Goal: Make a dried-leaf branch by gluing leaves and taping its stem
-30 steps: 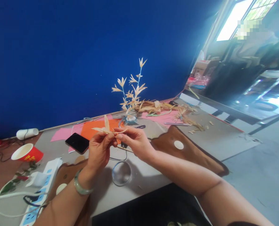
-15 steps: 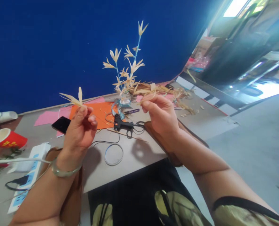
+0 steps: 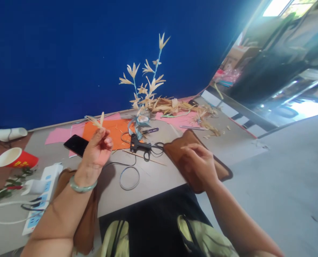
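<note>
My left hand (image 3: 98, 150) is raised over the table and pinches a small cluster of dried straw leaves (image 3: 97, 120) between thumb and fingers. My right hand (image 3: 199, 162) hovers low over a brown pad (image 3: 180, 150) at the table's right edge, fingers loosely curled with nothing visible in them. Between the hands lie a black glue gun (image 3: 139, 145), scissors (image 3: 155, 147), a thin stick (image 3: 144, 156) and a clear ring (image 3: 129, 177). Behind them stands a straw-leaf branch on a blue stem (image 3: 145, 85).
A black phone (image 3: 76, 144) lies on orange and pink paper (image 3: 113, 129). A red paper cup (image 3: 14, 159) and a white power strip (image 3: 42, 191) with cables sit at the left. Loose straw (image 3: 180, 107) is piled at the back. The blue wall (image 3: 68, 53) stands behind.
The hands parted from holding the leaf cluster together. My left hand keeps the cluster; my right hand, which held a straw piece half a second ago, dropped down over the brown pad.
</note>
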Demonstrator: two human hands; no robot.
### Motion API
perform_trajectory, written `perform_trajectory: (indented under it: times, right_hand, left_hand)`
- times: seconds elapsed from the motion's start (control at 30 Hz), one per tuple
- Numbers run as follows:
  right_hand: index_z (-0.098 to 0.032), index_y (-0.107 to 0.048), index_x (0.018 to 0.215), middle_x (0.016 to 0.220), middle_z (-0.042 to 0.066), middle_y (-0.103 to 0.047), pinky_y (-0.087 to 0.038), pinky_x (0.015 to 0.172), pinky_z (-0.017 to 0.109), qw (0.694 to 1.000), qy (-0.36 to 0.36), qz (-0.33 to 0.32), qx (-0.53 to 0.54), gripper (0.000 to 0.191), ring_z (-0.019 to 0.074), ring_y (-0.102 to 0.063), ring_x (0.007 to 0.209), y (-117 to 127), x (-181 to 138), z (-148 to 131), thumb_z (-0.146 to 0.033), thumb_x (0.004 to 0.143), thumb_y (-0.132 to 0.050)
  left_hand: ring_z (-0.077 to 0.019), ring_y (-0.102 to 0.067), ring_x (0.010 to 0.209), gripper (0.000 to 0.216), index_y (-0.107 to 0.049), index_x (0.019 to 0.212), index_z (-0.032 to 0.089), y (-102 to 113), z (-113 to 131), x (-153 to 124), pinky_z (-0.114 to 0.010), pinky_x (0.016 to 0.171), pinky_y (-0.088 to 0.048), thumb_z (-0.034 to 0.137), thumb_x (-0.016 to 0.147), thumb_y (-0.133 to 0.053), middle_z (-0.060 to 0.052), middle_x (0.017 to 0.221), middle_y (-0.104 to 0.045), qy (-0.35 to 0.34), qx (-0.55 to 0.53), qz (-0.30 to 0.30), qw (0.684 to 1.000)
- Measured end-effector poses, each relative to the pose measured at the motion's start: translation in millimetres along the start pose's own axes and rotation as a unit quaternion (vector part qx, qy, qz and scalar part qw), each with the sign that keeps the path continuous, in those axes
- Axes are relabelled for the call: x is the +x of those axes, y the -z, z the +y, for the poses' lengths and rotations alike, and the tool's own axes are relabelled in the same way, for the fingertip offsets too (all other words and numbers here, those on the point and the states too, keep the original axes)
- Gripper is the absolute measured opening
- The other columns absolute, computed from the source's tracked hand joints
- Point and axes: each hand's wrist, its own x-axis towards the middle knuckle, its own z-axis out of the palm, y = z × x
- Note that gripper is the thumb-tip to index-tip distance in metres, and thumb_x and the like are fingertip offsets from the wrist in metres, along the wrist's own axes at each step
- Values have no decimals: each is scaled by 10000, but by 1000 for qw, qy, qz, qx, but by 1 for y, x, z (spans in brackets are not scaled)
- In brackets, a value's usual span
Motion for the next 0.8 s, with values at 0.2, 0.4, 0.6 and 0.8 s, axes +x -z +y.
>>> perform_trajectory:
  times: [0.2,0.4,0.6,0.8]
  right_hand:
    - [-184,-698,815,821,40,-704,-493,665,265,1000,-26,0,-7,167,156,-637,732,14,-1,17,-348,785,-691]
    - [-175,-689,810,816,41,-691,-486,732,279,1000,-10,-23,-11,171,161,-634,768,15,6,7,-344,804,-668]
    - [-157,-674,778,748,44,-685,-480,678,287,997,-9,-52,-57,191,167,-616,699,7,9,-10,-345,801,-656]
    - [-153,-671,752,754,41,-687,-490,745,295,993,10,-108,-36,144,174,-628,753,-16,24,-37,-295,777,-665]
  left_hand:
    - [-29,-518,426,198,-637,661,177,8,-4,17,-120,393,-404,151,605,-825,44,613,-671,-37,23,-3,999]
    - [-41,-567,478,268,-635,705,157,5,-20,33,-125,444,-443,216,564,-855,24,646,-671,-43,93,-12,995]
    - [-45,-582,482,279,-632,708,134,-2,-29,43,-136,477,-468,228,559,-849,8,655,-673,-51,161,-30,985]
    - [-67,-590,467,253,-624,716,142,-9,-11,52,-164,484,-503,205,581,-828,16,628,-677,-117,173,-16,978]
